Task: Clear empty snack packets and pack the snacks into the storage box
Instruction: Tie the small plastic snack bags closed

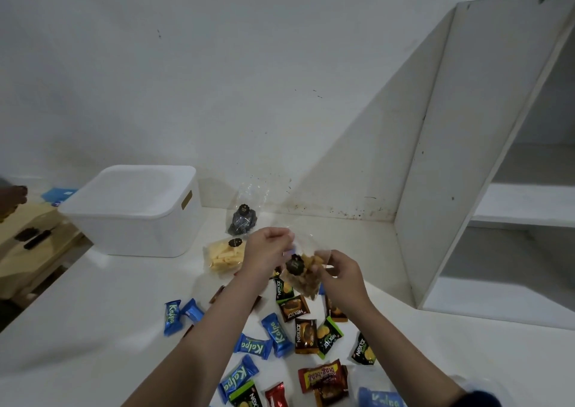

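Clear snack bag with brown pieces held above table; my left hand pinches top edge, my right hand pinches right side. White storage box back left, lid on. Wrapped snacks scattered below.

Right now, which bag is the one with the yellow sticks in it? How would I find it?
Find the big white storage box at the back of the white table. Just to its right, a clear bag of pale yellow sticks lies flat on the table, in front of a clear bag of dark snacks. Unlike the brown-snack bag in the hands, it lies untouched, and its sticks are straight and light yellow.
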A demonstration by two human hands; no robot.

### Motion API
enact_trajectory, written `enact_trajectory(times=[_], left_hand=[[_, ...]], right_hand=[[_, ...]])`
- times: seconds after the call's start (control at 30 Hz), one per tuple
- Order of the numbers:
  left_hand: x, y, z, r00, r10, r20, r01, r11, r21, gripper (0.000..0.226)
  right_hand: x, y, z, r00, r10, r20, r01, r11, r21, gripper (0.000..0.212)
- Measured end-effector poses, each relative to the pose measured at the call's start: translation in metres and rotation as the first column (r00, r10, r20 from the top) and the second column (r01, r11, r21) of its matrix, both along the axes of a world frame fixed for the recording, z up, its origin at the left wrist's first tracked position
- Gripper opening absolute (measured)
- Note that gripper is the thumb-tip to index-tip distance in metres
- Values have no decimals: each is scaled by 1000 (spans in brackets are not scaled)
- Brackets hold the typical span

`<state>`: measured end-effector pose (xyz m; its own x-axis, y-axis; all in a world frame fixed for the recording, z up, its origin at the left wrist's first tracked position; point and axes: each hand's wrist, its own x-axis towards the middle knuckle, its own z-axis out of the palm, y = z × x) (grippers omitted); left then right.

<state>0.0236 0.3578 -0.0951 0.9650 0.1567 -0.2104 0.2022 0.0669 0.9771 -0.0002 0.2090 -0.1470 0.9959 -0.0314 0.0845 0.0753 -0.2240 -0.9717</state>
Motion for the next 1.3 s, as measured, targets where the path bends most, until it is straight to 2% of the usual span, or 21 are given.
enact_trajectory(times=[0.07,0.1,0.17,0.23,0.27,0.33,0.47,0.57,0.7,0.83,0.9,1.0,1.07,1.17,1.3], left_hand=[[3,8,-15,999,50,15,-52,970,238,39],[4,12,-25,1000,17,-17,-11,958,287,50],[5,19,-42,980,-145,-136,178,943,281,59],[9,18,-57,933,-300,-197,337,922,189,43],[13,16,-64,924,-336,-185,367,914,172,31],[25,8,-77,934,-313,-174,348,909,229,20],[51,-18,-102,950,-206,-233,278,899,338,27],[73,-43,-120,951,-185,-246,275,870,408,47],[95,-81,-139,919,-261,-295,365,848,385,28],[105,-117,-158,885,-323,-336,443,807,390,28],[108,-130,-167,868,-348,-354,475,790,387,27],[110,-142,-176,853,-354,-383,497,776,389,30],[110,-143,-178,851,-338,-403,489,790,370,37],[109,-136,-177,851,-329,-411,474,817,328,46],[102,-114,-171,873,-300,-385,424,856,295,46]], right_hand=[[7,-3,-4,999,-15,-47,18,997,68,25],[11,-5,-6,997,-24,-75,31,994,100,22],[20,-9,-12,989,-34,-143,57,985,161,21],[30,-11,-19,977,-47,-208,91,974,206,21],[35,-13,-24,970,-67,-234,118,970,214,19],[46,-17,-33,949,-140,-284,207,952,224,15],[67,-34,-53,915,-213,-343,306,920,244,9],[82,-53,-64,906,-227,-357,309,931,192,13],[102,-84,-82,888,-263,-378,318,944,90,26],[115,-109,-102,860,-295,-416,318,948,-16,37],[119,-115,-107,841,-313,-440,324,944,-52,37],[121,-119,-108,821,-323,-471,328,942,-74,22],[120,-118,-112,806,-316,-500,337,940,-51,25],[116,-112,-116,829,-325,-456,303,945,-123,41],[105,-97,-110,861,-343,-375,308,939,-152,33]])
